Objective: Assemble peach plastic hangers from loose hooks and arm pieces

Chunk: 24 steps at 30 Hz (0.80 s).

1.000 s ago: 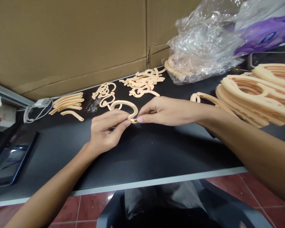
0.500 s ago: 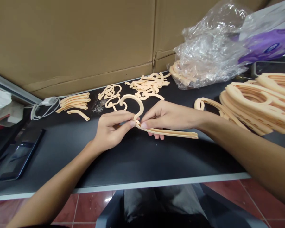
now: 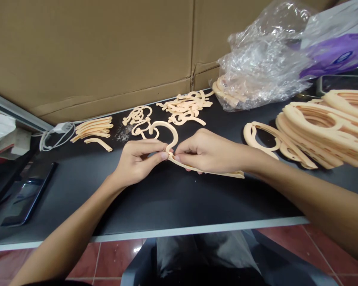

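A beige plastic hanger hook [image 3: 170, 131] curves up between my hands, its lower end meeting a long beige hanger arm [image 3: 217, 172]. My left hand [image 3: 140, 161] pinches the joint where hook and arm meet, thumb and forefinger closed on it. Gripped by my right hand [image 3: 201, 151], the arm runs out below the palm to the right, and my curled fingers hide part of it. Just behind my hands lie loose hooks [image 3: 143, 129] on the black table [image 3: 167, 206].
Curved arm pieces [image 3: 95, 129] lie at the left, near a white cable [image 3: 44, 139] and a phone [image 3: 30, 194]. More hooks [image 3: 191, 105] are piled at the back by a clear plastic bag [image 3: 262, 71]. Stacked hanger parts [image 3: 310, 119] stand at the right. Cardboard [image 3: 107, 51] lines the back.
My right hand has turned a little and shifted left, so its fingers show less beneath the arm. The arm's free end has dipped slightly. The hook has moved slightly left and down.
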Available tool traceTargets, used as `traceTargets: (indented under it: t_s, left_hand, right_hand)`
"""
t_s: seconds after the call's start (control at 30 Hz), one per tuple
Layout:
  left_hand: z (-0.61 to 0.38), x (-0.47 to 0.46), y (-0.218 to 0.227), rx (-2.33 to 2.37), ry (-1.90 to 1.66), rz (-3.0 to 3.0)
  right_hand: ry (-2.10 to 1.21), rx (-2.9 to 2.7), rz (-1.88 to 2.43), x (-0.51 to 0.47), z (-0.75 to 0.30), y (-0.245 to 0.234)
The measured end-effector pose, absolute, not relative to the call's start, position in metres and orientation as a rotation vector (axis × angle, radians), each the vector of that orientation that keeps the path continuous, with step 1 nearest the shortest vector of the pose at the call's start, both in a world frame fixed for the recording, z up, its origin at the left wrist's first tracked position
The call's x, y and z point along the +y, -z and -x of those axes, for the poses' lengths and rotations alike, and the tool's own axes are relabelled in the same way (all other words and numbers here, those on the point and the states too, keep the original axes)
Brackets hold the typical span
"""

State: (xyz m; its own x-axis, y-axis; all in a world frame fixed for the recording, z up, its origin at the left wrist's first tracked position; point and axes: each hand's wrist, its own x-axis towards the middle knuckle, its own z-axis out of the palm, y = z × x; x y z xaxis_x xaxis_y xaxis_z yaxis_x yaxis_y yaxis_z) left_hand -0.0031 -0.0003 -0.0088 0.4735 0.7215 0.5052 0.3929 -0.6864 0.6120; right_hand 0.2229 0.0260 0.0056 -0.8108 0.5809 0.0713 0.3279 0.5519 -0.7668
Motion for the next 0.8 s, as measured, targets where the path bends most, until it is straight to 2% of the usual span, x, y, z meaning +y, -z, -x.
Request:
traceTargets:
  t_s: [0.43,0.8]
  left_hand:
    - [0.002,0.003,0.019,0.835,-1.147,-2.499]
    - [0.009,0.007,0.020,0.817,-1.137,-2.559]
  right_hand:
    - [-0.965,-2.536,0.717,0.028,-0.220,0.007]
    - [-1.036,-2.550,0.741,0.028,-0.220,0.006]
